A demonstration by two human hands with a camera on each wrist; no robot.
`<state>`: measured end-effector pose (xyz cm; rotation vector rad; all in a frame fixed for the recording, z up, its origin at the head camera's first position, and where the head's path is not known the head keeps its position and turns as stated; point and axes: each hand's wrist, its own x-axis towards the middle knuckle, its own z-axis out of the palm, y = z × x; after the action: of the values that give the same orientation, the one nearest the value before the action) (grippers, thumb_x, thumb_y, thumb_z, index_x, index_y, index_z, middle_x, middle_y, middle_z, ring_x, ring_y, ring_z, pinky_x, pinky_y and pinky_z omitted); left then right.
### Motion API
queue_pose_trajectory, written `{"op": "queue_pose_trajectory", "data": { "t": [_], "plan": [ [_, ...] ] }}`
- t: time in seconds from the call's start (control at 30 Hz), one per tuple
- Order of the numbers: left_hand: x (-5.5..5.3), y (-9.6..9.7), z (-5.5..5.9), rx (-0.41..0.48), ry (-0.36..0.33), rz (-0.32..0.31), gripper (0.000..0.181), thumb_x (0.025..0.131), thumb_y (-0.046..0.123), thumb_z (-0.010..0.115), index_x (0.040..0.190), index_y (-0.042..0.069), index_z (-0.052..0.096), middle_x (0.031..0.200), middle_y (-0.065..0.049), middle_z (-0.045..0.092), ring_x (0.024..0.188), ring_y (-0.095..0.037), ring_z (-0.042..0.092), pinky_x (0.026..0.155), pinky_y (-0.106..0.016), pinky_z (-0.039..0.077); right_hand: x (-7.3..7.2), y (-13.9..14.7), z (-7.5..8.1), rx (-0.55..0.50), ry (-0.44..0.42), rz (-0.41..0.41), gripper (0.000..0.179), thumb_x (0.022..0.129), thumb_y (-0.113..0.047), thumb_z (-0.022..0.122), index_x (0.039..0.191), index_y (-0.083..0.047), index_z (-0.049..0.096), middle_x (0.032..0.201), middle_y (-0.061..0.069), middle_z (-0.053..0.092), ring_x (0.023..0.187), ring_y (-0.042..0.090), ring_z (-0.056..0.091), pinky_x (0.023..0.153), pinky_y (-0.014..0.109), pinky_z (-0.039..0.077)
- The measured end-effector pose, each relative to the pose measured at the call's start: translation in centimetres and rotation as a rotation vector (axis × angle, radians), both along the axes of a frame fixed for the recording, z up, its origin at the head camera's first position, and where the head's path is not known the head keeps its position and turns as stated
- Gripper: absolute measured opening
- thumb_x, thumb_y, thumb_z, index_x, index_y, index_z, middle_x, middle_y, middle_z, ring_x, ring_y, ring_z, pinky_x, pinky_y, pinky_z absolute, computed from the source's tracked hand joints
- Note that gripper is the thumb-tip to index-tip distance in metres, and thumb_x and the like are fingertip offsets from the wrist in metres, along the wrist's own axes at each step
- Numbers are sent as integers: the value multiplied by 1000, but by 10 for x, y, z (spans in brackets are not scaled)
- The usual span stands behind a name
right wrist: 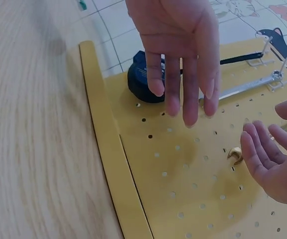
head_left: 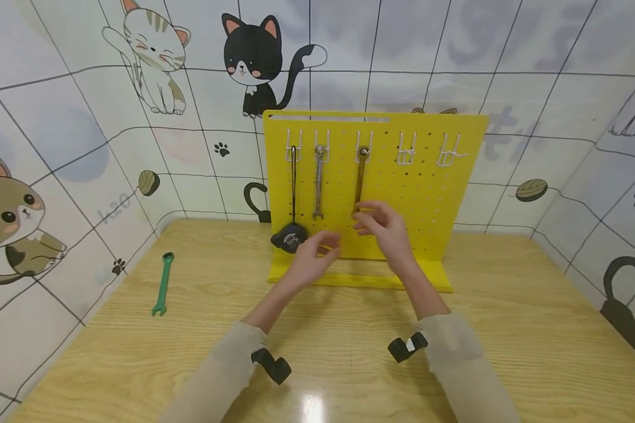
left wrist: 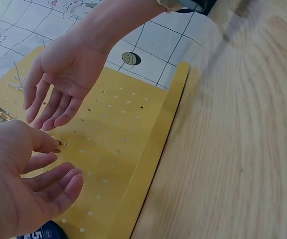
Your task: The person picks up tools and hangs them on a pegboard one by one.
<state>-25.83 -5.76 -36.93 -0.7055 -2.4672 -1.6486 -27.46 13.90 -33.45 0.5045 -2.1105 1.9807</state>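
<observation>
My left hand (head_left: 313,258) hovers before the lower part of a yellow pegboard (head_left: 391,229), fingers loosely bent and holding nothing. Just left of it a black tape measure (head_left: 288,237) hangs by its cord from a hook. Near the lower end of a gold-coloured combination wrench (head_left: 360,176) is my right hand (head_left: 383,229), its fingers relaxed. The right wrist view shows that wrench's open-end jaw clear of the right fingertips (right wrist: 248,142). Between these two tools a silver combination wrench (head_left: 318,185) hangs from its own hook.
On the wooden table (head_left: 317,329) at the left lies a green combination wrench (head_left: 163,285). Two white wire hooks (head_left: 406,150) at the board's right hold nothing. Behind the board stands a tiled wall (head_left: 402,53) with cat drawings.
</observation>
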Motion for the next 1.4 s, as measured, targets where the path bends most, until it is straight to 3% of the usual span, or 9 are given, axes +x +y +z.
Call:
{"op": "queue_pose_trajectory", "data": {
  "t": [0.4,0.57,0.7,0.87,1.13,1.4],
  "plan": [
    [8,-32,-7,-22,9,11,30,100,7,61,128,-3,60,117,-16,66,106,-29,62,94,-43,51,7,-14,-5,68,-7,57,40,102,-19,62,135,3,55,117,23,64,100,41,64,92,56,53],
    [9,-46,-9,-40,46,23,27,100,5,61,125,-4,62,116,-19,66,105,-28,62,95,-43,51,9,-20,-3,64,-7,81,41,102,-19,63,135,4,55,117,22,65,100,41,64,87,43,57],
    [13,-57,-10,-73,41,59,24,99,8,62,122,1,63,113,-14,67,102,-27,64,93,-43,52,9,-27,-3,65,0,94,41,101,-19,63,134,4,56,117,25,65,98,40,65,83,37,58],
    [21,-73,-11,-104,42,100,21,99,10,64,119,4,64,112,-11,68,102,-27,64,91,-44,53,10,-39,-8,79,9,117,38,101,-17,64,132,4,58,114,27,65,91,28,68,84,42,58],
    [31,-102,-11,-121,39,135,22,100,10,63,121,2,64,114,-13,69,103,-27,65,89,-44,54,11,-59,-12,88,0,182,36,101,-10,63,132,5,58,110,24,67,96,46,65,83,51,57],
    [39,-138,-12,-148,14,202,25,100,8,62,124,0,63,114,-17,69,102,-31,66,88,-42,55,13,-78,-19,123,-20,251,37,100,-10,64,133,5,57,114,27,65,87,27,69,83,51,57]
  ]
}}
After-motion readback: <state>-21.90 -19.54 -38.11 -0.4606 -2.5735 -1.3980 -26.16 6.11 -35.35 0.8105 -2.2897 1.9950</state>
